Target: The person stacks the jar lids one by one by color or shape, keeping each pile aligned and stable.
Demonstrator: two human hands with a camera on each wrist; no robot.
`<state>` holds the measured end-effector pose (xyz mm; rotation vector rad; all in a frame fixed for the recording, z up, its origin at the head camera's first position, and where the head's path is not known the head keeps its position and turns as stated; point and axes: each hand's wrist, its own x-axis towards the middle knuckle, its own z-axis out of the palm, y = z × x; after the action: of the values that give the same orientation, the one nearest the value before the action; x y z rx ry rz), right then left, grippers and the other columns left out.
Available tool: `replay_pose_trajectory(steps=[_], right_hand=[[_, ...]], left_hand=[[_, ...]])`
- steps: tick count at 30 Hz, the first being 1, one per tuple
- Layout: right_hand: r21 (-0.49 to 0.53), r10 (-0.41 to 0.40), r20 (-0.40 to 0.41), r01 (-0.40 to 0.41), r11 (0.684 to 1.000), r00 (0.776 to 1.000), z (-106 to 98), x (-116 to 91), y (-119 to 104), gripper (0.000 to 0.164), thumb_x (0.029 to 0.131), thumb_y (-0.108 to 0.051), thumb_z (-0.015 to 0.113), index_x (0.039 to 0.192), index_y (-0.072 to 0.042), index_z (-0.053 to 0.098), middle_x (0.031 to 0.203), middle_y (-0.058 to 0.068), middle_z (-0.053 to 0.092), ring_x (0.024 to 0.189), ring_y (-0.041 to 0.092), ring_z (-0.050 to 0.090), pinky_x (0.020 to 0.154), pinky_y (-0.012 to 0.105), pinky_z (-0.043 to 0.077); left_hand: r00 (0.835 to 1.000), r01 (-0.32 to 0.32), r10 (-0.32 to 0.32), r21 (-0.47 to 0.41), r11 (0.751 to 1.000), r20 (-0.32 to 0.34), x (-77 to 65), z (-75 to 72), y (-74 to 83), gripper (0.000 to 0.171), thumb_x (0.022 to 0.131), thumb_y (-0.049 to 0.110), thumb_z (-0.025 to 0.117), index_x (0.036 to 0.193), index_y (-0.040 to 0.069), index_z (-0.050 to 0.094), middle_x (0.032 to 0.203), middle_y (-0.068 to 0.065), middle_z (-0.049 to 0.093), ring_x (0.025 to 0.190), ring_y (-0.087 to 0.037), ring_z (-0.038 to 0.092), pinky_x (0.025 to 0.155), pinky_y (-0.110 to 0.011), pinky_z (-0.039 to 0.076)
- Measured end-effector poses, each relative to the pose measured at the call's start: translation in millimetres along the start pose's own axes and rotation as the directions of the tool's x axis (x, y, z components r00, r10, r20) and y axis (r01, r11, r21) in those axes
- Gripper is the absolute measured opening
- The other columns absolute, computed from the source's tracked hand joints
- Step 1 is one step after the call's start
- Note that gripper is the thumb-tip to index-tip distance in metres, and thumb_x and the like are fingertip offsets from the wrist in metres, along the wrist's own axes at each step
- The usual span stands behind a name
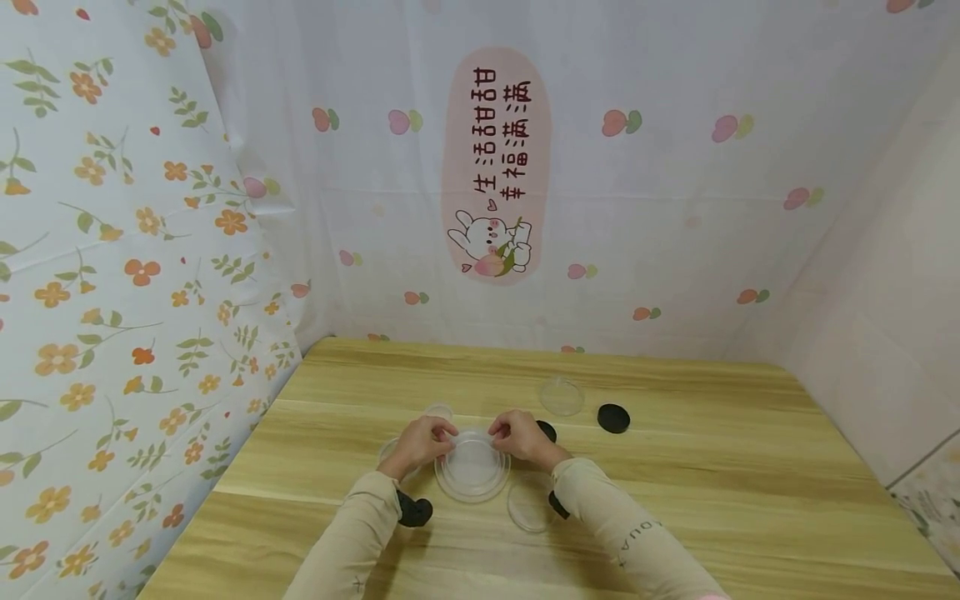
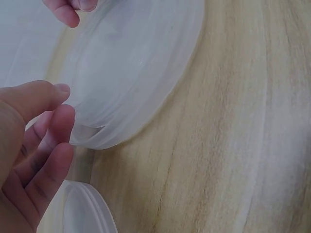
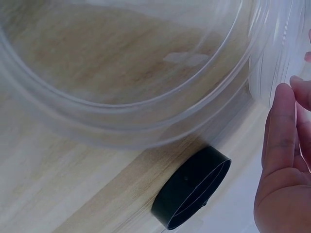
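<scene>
Between both hands is a translucent round lid point(image 1: 472, 460), overlapping a wider clear round dish point(image 1: 471, 497) in the head view. My left hand point(image 1: 422, 442) pinches the lid's left edge between thumb and fingertips. Opposite it, the right hand point(image 1: 525, 436) pinches the right edge, thumb and fingers close together in the right wrist view. A black lid point(image 3: 189, 187) lies near the right hand, partly hidden by it in the head view. Beside the right forearm is a large clear round container point(image 3: 121, 116).
Farther back on the wooden table point(image 1: 712, 467) lie another clear round piece point(image 1: 561, 396) and a second black lid point(image 1: 613, 418). Small clear round containers point(image 1: 438, 411) stand near the left hand, partly covered by it. A patterned curtain point(image 1: 375, 208) hangs behind the table.
</scene>
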<state>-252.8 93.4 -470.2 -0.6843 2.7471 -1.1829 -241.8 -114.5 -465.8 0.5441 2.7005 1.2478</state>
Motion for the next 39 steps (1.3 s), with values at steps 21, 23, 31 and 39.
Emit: replay_pose_trajectory(steps=[21,23,31,39], right_hand=[[0.034,-0.008,-0.053,0.009,0.999,0.999,-15,-8,3,0.008,0.081,-0.001,0.059,0.086,0.004,0.064,0.072,0.004,0.059,0.062,0.010,0.053,0.052,0.019,0.045],[0.058,-0.006,-0.056,0.010,0.998,0.998,-20,-10,5,0.009,0.082,0.000,0.058,0.086,0.006,0.063,0.072,0.005,0.059,0.061,0.012,0.054,0.050,0.020,0.046],[0.111,0.030,-0.081,-0.021,0.994,0.996,-37,-21,22,0.013,0.083,-0.001,0.057,0.091,0.008,0.062,0.073,0.006,0.059,0.060,0.016,0.057,0.053,0.022,0.048],[0.093,0.087,-0.134,-0.075,0.993,0.987,-56,-39,43,0.013,0.084,-0.002,0.056,0.093,0.005,0.062,0.076,0.006,0.059,0.062,0.014,0.055,0.052,0.023,0.047]], left_hand=[[1.000,-0.014,0.015,-0.067,0.998,0.021,9.2,-3.9,19.3,0.021,0.084,0.006,0.057,0.102,-0.004,0.059,0.079,-0.009,0.053,0.054,-0.022,0.060,0.046,-0.026,0.046],[0.999,-0.025,0.028,-0.080,0.996,0.030,12.8,-1.9,23.6,0.022,0.085,0.007,0.057,0.103,-0.004,0.058,0.079,-0.009,0.053,0.056,-0.025,0.060,0.046,-0.026,0.046],[0.993,-0.119,0.121,-0.126,0.985,0.010,32.1,11.6,43.0,0.020,0.084,0.004,0.056,0.101,-0.006,0.059,0.075,-0.010,0.057,0.061,-0.035,0.060,0.047,-0.027,0.046],[0.990,-0.141,0.139,-0.095,0.985,-0.024,49.6,29.8,55.3,0.017,0.085,0.006,0.057,0.098,-0.003,0.063,0.076,-0.009,0.059,0.065,-0.030,0.061,0.051,-0.022,0.045]])
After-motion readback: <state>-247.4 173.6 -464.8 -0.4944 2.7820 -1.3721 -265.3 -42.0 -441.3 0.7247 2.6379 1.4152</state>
